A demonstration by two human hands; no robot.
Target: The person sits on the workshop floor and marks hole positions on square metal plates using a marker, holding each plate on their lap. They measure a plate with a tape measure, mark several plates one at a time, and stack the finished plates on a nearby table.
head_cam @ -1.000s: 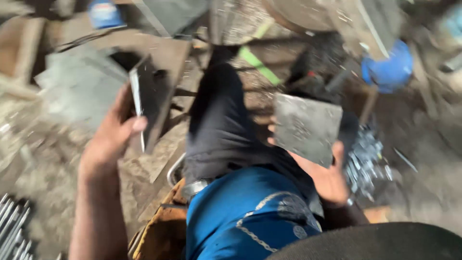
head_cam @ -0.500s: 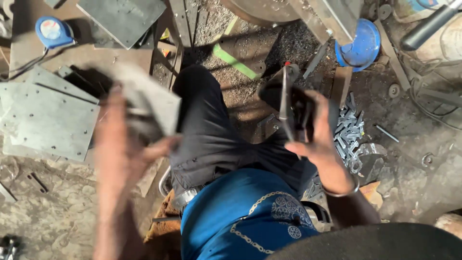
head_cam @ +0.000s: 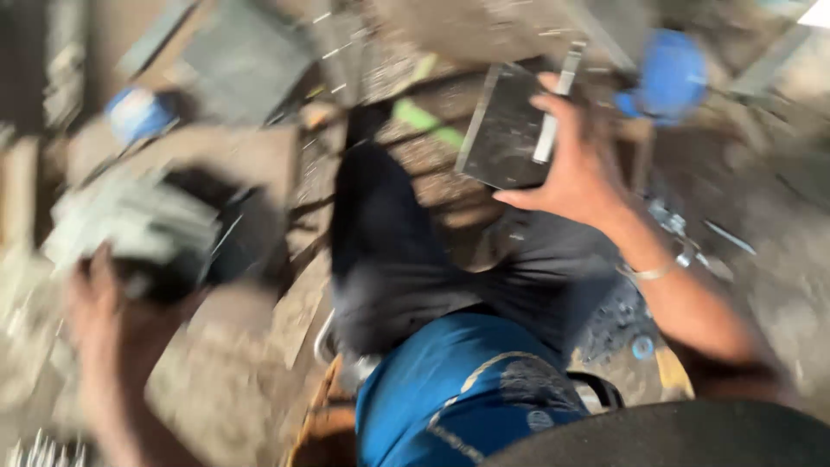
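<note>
Dusty workshop floor (head_cam: 216,406) fills the head view, strewn with scrap and swarf, and most of it is smeared by motion. You sit over it with dark trousers (head_cam: 389,259) stretched toward the top of the frame and a blue shirt (head_cam: 450,389) at the bottom centre.

Your right hand (head_cam: 579,164) is now up in the upper right of the frame, higher than half a second ago, when it hung lower near your knee. It pinches a dark square metal plate (head_cam: 506,130): the thumb lies under the lower edge and the fingers press over the right side, across a pale bright strip that runs up the plate. The plate now shows its broad face to the camera, where earlier it stood edge-on, so you have turned it flat toward yourself. Being roughly square, it has no strong long axis; its edges tilt slightly, and the bright strip runs from lower left to upper right, pointing to the top of the frame.

Your left hand (head_cam: 112,311) has dropped to the lower left. It closes around a grey metal piece (head_cam: 147,233), too blurred to tell just how the fingers sit or how the piece lies.

A blue round object (head_cam: 670,73) sits at upper right, and another blue object (head_cam: 134,112) at upper left.
</note>
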